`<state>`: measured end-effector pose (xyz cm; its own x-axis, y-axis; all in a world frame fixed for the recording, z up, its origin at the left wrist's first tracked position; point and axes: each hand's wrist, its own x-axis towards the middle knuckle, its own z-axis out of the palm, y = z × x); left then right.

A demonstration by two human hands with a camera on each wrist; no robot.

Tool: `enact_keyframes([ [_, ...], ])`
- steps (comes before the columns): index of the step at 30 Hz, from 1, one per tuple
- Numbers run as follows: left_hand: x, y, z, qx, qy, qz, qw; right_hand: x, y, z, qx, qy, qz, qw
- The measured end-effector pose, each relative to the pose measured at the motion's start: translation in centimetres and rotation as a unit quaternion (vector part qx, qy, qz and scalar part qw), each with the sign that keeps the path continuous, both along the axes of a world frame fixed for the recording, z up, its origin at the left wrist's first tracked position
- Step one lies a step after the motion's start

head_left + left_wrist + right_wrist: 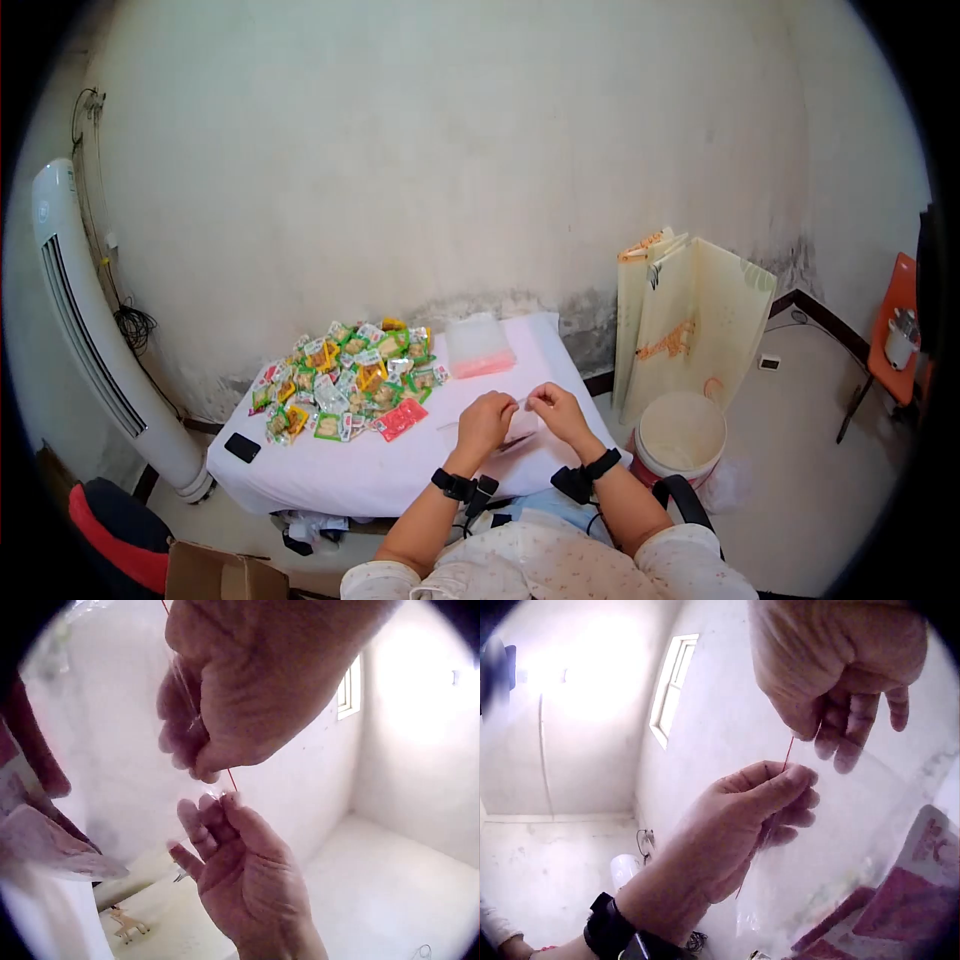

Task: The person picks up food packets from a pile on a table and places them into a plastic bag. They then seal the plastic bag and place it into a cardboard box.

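Close together over the front of the table, both hands hold the top edge of a clear zip bag [847,795] with a thin red line along its mouth. My left hand [485,425] pinches this edge between thumb and curled fingers, as the right wrist view shows. Thumb and forefinger of my right hand [562,415] pinch the same edge a short way along, its other fingers loosely spread. Below the hands, pink-and-white printed packets [900,915] show at the lower right of the right wrist view; the bag's film overlaps them.
Many small snack packets [350,375] lie heaped on the left of the white-covered table [330,475]. A stack of clear bags with red edges [480,348] lies at the back. A black phone [242,447] is near the left edge. A bucket [683,435] and folded mat [690,320] stand right.
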<state>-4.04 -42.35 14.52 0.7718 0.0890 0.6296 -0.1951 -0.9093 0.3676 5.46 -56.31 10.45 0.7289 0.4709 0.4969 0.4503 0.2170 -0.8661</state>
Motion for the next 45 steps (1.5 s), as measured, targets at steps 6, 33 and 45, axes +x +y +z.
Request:
enact_keyframes([
  [6,-2.0,-1.1,-0.2,-0.003,0.0,-0.019,1.0,-1.8,-0.8,-0.1,-0.054,-0.044,-0.025,0.997],
  [33,-3.6,-1.1,-0.9,-0.053,0.035,-0.075,0.995,-3.9,-2.7,0.8,-0.106,-0.143,-0.016,0.984],
  [45,-4.0,-1.8,-1.0,-0.01,0.029,-0.091,0.995,-4.1,-3.8,-0.7,-0.145,-0.208,-0.057,0.966],
])
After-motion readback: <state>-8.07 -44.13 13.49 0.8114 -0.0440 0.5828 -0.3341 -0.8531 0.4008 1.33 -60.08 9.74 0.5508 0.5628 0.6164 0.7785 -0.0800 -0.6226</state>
